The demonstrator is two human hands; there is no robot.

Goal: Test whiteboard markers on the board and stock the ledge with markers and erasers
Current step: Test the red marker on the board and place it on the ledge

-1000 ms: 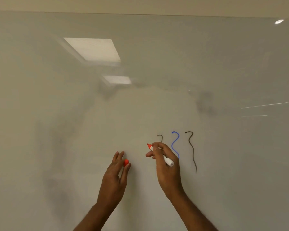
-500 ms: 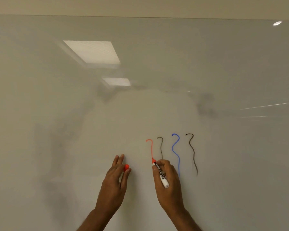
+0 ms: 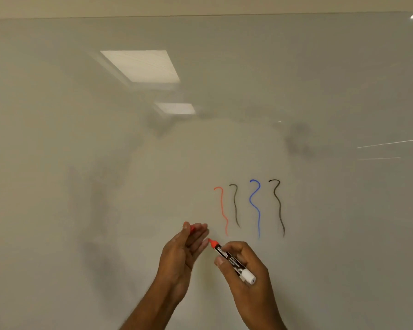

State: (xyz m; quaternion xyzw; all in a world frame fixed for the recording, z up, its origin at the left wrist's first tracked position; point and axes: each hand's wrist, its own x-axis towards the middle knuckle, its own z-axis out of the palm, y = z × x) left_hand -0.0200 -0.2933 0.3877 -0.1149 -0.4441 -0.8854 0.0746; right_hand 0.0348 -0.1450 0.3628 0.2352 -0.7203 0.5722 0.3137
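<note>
A glass whiteboard point(image 3: 105, 210) fills the view. On it are several wavy test strokes: a red squiggle point(image 3: 222, 210), a thin dark one point(image 3: 235, 206), a blue one point(image 3: 255, 206) and a black one point(image 3: 279, 206). My right hand point(image 3: 246, 270) grips a red marker point(image 3: 231, 260), its uncapped tip pointing up-left, off the board below the red squiggle. My left hand point(image 3: 184, 253) pinches the red cap point(image 3: 191, 228) at its fingertips, close to the marker's tip.
Ceiling light panels point(image 3: 141, 65) and faint smudges point(image 3: 298, 139) show as reflections on the board. The board's top edge point(image 3: 200, 15) runs just under the wall. No ledge, eraser or other marker is in view.
My right hand drew the red squiggle downward, then lifted the marker off the board. My left hand has turned and brought the cap toward the marker's tip.
</note>
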